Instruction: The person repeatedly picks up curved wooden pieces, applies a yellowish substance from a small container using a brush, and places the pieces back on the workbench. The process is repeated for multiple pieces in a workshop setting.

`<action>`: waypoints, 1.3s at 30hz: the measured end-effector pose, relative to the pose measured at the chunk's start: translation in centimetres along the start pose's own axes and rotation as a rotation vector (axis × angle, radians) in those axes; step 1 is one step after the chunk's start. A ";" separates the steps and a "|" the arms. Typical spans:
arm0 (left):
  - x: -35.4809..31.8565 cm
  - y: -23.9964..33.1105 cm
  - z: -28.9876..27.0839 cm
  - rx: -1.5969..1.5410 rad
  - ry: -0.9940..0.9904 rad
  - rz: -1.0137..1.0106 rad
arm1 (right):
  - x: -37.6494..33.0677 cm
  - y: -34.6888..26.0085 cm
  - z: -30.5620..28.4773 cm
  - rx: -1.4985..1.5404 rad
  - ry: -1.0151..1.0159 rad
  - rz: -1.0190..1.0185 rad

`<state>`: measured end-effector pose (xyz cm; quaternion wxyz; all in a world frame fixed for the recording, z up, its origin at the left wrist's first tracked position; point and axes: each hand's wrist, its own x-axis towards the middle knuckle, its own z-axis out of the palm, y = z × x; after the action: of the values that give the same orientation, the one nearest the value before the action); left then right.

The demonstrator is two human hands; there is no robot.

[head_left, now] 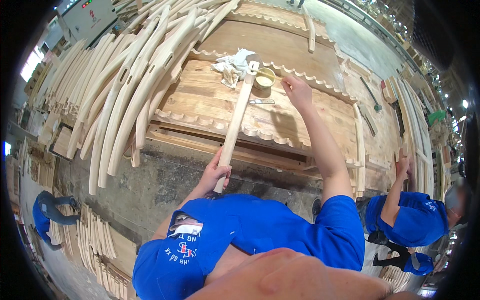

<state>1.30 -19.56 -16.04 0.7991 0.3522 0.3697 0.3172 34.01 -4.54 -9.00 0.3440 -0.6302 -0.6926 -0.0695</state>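
My left hand (217,174) is wrapped round the near end of a long pale wooden leg (235,122). The leg slants away from me over the bench edge, and its slotted far end lies beside a small yellowish cup (265,86). To the right of the cup, my right hand (298,93) hovers over the bench with its fingers pinched together. Whatever they hold, if anything, is too small to make out. A crumpled white cloth (231,70) lies left of the cup, and a small flat tool (262,101) rests just nearer to me.
The wooden workbench (195,95) carries scalloped wooden rails (200,120). Many curved wooden legs (130,85) are heaped at the left. A hammer (371,94) lies on the right. A co-worker in blue (410,217) stands at the right; another person (47,212) bends at the lower left.
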 end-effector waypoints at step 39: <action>0.1 -0.5 0.1 0.056 0.000 0.036 | 12.7 -14.0 -2.7 -1.068 -0.578 -0.735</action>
<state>1.56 -19.80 -16.41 0.7832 0.3812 0.3720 0.3207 22.58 1.77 4.95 -0.2553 -0.4312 -0.7952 -0.3415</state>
